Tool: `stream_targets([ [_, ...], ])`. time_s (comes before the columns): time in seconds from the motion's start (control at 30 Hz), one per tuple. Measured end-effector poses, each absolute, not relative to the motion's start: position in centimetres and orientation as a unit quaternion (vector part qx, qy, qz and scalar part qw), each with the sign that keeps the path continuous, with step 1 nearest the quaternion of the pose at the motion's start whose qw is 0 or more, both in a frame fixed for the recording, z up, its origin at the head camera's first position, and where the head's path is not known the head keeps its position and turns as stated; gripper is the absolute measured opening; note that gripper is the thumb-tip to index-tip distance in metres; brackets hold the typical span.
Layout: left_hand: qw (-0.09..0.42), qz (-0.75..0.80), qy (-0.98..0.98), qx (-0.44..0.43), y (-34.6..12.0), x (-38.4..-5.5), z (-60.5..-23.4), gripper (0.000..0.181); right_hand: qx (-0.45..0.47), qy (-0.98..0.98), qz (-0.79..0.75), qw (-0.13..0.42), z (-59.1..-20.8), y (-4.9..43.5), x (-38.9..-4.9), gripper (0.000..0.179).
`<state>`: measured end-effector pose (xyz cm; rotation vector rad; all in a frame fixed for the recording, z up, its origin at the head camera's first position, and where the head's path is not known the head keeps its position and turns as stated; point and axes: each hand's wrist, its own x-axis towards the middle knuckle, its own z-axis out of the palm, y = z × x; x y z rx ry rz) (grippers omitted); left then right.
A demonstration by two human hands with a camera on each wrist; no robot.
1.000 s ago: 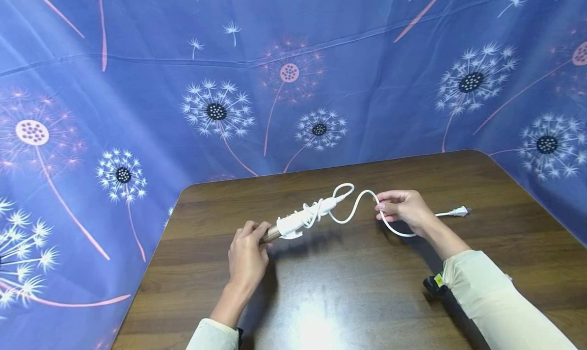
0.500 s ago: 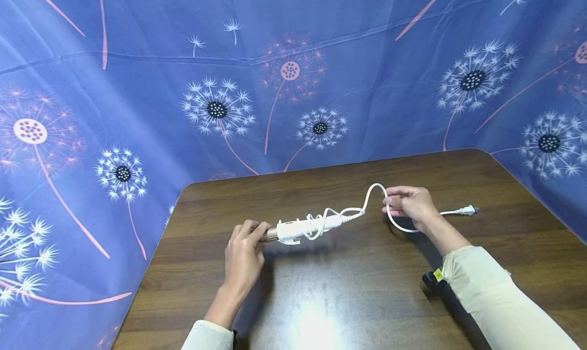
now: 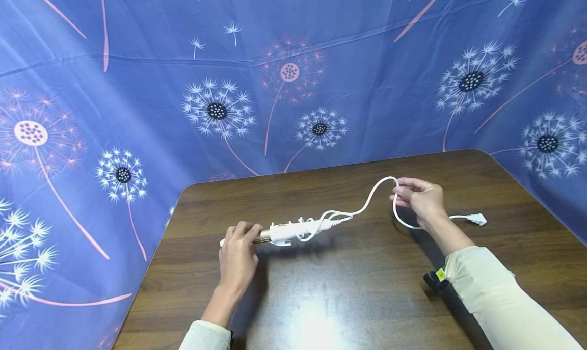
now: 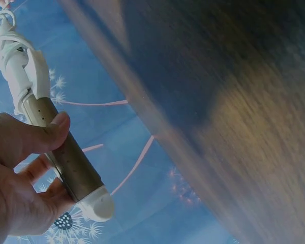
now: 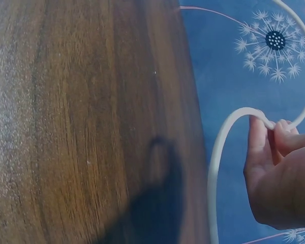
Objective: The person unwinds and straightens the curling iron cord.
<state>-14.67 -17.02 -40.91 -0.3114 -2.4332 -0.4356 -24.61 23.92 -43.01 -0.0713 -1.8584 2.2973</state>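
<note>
My left hand (image 3: 237, 261) grips the gold barrel of a white-handled curling iron (image 3: 285, 232), held level over the table. In the left wrist view the thumb lies across the barrel (image 4: 71, 165), and its white rounded tip (image 4: 97, 204) sticks out past the fingers. Loops of white power cord (image 3: 373, 191) wrap loosely round the handle. Out to the right, my right hand (image 3: 426, 201) pinches the cord between thumb and fingertips, as the right wrist view also shows at the pinched cord (image 5: 213, 175). Beyond that wrist the cord ends in a white plug (image 3: 478, 219).
A brown wood-grain table (image 3: 348, 289) lies under both hands, with a bright glare near its front. Behind it hangs a blue cloth (image 3: 367, 85) printed with dandelions. A black wrist device (image 3: 434, 281) sits at the right cuff.
My right hand has moved right and slightly up with the cord, drawing the slack between it and the handle longer. The curling iron and left hand have shifted left, the handle now more level.
</note>
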Motion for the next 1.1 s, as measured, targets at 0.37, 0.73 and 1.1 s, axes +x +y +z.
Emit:
stream_targets([
  [0.37, 0.298, -0.168, -0.939, -0.036, -16.9, -14.6, -40.6, 0.061, -0.022, -0.571, 0.804, 0.165, -47.9, 26.7, -28.1, 0.031],
  [0.73, 0.284, -0.176, -0.942, 0.005, -17.1, -14.5, -40.4, 0.056, -0.023, -0.553, 0.809, 0.198, -48.2, 26.9, -28.3, 0.034],
  [1.1, 0.259, -0.161, -0.952, 0.028, -17.2, -14.4, -40.5, 0.051, -0.013, -0.522, 0.811, 0.264, -48.5, 27.5, -28.9, 0.034],
])
